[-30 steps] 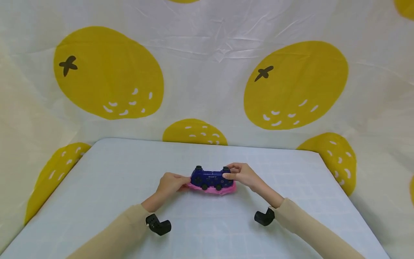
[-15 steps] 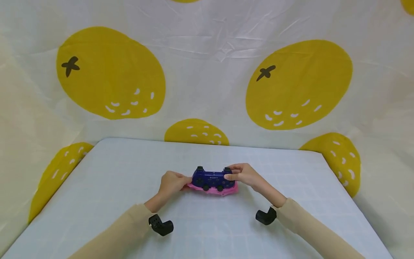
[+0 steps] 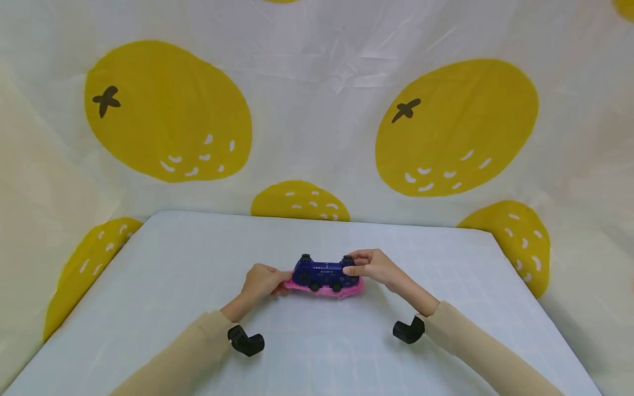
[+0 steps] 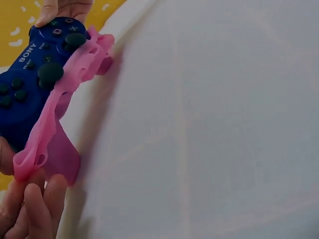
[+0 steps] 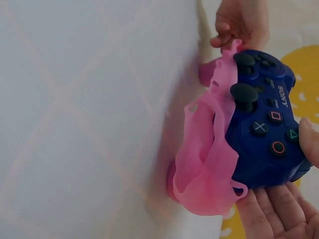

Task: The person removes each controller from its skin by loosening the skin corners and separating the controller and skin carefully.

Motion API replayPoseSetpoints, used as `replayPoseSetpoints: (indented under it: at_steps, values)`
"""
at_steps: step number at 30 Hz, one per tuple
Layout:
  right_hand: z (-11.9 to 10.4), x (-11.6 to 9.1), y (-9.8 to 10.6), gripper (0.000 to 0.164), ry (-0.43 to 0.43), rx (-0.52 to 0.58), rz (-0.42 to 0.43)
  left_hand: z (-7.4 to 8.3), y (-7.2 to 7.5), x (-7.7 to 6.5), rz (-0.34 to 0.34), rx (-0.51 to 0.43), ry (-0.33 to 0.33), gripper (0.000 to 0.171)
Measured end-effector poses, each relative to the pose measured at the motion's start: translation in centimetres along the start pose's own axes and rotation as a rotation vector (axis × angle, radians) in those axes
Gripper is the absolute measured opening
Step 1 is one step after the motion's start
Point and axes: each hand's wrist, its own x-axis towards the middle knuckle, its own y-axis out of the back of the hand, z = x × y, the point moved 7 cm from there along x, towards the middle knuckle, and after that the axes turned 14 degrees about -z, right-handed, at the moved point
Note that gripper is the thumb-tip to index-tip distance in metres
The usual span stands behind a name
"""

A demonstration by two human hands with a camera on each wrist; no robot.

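Note:
A dark blue game controller [image 3: 325,270] with black sticks is held over the middle of the table. A pink silicone sleeve [image 3: 327,290] covers its lower handles; in the right wrist view its loose edge [image 5: 207,164] bunches below the sticks. My right hand [image 3: 372,268] grips the controller's right end, thumb on the face near the triangle button and fingers behind. My left hand [image 3: 262,281] pinches the sleeve's left edge beside the controller's left end. In the left wrist view the fingers [image 4: 37,206] hold the pink rim.
A white table [image 3: 208,236] with faint checks lies under both hands. Behind it hangs a pale curtain [image 3: 312,110] printed with big yellow fruit. Black wrist cameras [image 3: 246,342] sit at both beige cuffs.
The left hand's fingers have shifted slightly at the sleeve's left edge, which shows a little farther out. The right hand keeps its hold, and the controller stays nearly in place.

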Motion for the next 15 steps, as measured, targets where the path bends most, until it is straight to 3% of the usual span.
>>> replayPoseSetpoints:
  at_steps: [10, 15]
  values:
    - [0.6, 0.4, 0.1, 0.053, 0.006, 0.025, -0.006, -1.0, -0.2, 0.8, 0.009, 0.106, -0.027, 0.023]
    - [0.8, 0.3, 0.1, 0.055, 0.001, 0.014, 0.001, -0.7, 0.0, 1.3, 0.000, 0.156, -0.034, 0.019]
